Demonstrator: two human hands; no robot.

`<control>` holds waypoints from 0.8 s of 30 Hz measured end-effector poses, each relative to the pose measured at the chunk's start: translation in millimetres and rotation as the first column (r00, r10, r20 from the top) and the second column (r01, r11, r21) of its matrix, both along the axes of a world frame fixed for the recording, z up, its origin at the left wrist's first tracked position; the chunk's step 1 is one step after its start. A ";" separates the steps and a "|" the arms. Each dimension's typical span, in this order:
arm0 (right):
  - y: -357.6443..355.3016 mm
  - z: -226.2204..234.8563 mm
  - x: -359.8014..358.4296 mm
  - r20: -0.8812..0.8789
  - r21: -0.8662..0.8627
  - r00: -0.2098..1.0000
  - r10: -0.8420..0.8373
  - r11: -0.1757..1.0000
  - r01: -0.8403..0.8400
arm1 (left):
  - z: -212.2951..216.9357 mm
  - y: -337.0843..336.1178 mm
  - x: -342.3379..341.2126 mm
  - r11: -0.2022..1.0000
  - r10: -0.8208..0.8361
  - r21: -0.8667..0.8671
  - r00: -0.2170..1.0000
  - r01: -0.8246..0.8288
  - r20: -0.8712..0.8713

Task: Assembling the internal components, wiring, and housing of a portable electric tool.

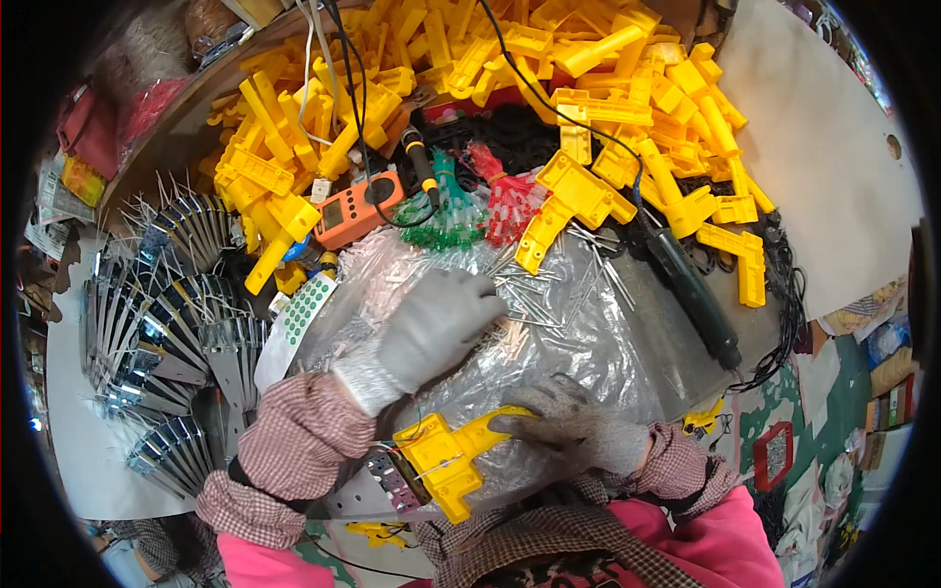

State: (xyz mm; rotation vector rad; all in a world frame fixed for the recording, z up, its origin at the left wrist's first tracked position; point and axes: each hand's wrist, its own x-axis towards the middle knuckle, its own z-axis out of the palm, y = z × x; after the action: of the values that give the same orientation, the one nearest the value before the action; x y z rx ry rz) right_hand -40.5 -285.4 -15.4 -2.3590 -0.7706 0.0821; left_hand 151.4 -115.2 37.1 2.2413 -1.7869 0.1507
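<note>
My right hand (573, 423), in a soiled grey glove, grips the handle of a yellow plastic gun-shaped housing half (446, 459) above the near edge of the work surface. Its hollow side faces up, and thin wires run from it to a flat part with dark and silver patches (397, 480) at its left. Farther out, my left hand (441, 318), in a cleaner grey glove, is bent over the clear plastic sheet (588, 363). Its fingers are curled beside small pale pink pieces (377, 279) and loose metal pins (534, 299); what they hold is hidden.
Yellow housings (588, 59) are heaped along the back. Bundled green (446, 211) and red (510, 201) small parts lie before them, near an orange meter (358, 211) and a screwdriver (420, 162). A corded black tool (691, 294) lies right; fanned metal strips (186, 304) lie left.
</note>
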 end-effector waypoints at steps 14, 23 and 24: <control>-312.6 67.7 -53.1 0.276 -0.722 0.417 -0.866 0.100 0.685 | 31.1 13.2 8.6 0.933 0.252 -0.145 0.884 -0.330 -0.394; -350.9 76.7 -48.9 0.392 0.037 0.227 -0.892 0.262 0.964 | 22.5 167.9 -84.1 0.635 0.569 -0.172 0.606 -0.753 -0.556; -333.5 54.5 -61.0 0.567 -0.297 0.373 -0.734 0.240 0.924 | 14.0 179.5 -99.6 0.632 0.549 -0.091 0.528 -0.769 -0.648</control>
State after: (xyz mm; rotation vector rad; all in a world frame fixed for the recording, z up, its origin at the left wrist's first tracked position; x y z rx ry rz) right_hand -101.5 -618.8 39.1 -3.0995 0.6996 -0.6565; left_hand 51.8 64.3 51.0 2.2258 -0.4467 -0.0415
